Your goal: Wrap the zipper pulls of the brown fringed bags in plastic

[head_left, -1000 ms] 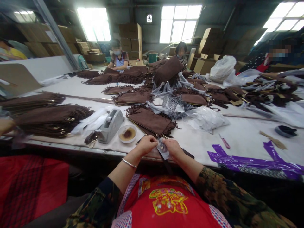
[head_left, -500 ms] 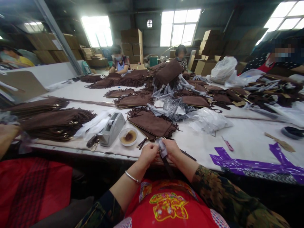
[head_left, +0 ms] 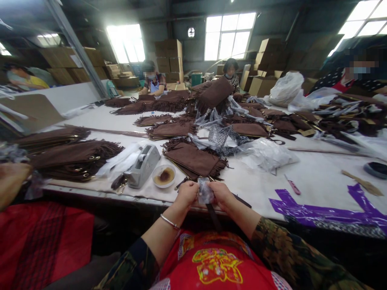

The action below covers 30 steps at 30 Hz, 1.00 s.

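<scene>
Both hands meet at the table's front edge around a small clear plastic wrap (head_left: 206, 191). My left hand (head_left: 188, 192) pinches its left side, and my right hand (head_left: 220, 194) grips its right side. From beneath the wrap a dark strap (head_left: 214, 215) hangs down over the edge. Just beyond my hands lies a brown fringed pouch (head_left: 196, 158) with a zipper along its edge. A white bowl (head_left: 163, 176) with brown residue and a grey tape dispenser (head_left: 143, 165) stand left of the pouch.
Stacked brown pouches (head_left: 75, 157) lie at the left, near another person's hand (head_left: 13, 181). Crumpled plastic (head_left: 266, 155), a pink cutter (head_left: 294, 187) and purple tape (head_left: 317, 209) are to the right. Several people sit around the table, with more pouches heaped across its far side.
The plastic wrap now lies flatter and wider between my hands, which are slightly farther apart. The view has shifted a little. At the left, the other person's hand has moved slightly.
</scene>
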Each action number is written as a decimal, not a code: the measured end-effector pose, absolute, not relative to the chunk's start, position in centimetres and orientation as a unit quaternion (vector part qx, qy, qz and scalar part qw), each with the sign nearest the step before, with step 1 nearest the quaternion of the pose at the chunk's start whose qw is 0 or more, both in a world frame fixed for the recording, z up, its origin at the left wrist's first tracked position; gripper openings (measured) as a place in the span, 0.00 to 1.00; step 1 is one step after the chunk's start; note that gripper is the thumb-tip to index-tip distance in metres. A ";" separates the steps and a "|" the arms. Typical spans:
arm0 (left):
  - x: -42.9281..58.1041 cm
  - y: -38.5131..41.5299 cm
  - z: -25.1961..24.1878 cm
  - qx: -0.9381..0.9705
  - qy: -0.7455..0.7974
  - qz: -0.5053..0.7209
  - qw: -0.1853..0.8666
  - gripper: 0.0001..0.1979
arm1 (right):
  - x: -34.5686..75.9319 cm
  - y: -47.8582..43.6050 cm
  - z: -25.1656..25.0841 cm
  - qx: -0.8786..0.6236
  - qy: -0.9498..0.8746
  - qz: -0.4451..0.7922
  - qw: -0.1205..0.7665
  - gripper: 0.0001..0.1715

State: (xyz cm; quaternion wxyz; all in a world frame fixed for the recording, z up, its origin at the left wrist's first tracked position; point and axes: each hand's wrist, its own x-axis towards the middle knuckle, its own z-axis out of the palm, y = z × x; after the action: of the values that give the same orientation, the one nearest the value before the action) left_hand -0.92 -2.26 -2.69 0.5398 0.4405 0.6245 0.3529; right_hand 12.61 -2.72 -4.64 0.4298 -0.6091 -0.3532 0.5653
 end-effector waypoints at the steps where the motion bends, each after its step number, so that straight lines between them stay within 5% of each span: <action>1: -1.2 -2.0 -2.7 0.457 0.633 0.355 0.514 0.09 | 12.7 -2.8 -4.5 -0.614 -0.348 0.572 0.417 0.11; 9: -2.3 0.2 -2.3 0.573 0.660 0.331 0.355 0.09 | 12.2 -2.1 -3.5 -0.630 -0.351 0.596 0.353 0.08; 17: -1.6 1.2 -2.2 0.613 0.669 0.249 0.340 0.19 | 11.5 -1.9 -3.2 -0.630 -0.390 0.569 0.356 0.10; 23: -0.9 2.3 -2.3 0.632 0.670 0.211 0.328 0.17 | 11.6 -2.3 -3.0 -0.595 -0.482 0.526 0.370 0.12; 30: -0.8 2.5 -2.4 0.633 0.662 0.209 0.341 0.17 | 14.4 -1.9 -3.0 -0.572 -0.674 0.288 0.368 0.13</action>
State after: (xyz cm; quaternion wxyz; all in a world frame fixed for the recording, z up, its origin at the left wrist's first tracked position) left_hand -0.79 2.45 -2.41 0.3413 0.6333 0.6624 0.2089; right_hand 14.39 -1.88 -3.01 0.3684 -0.5716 -0.6745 0.2876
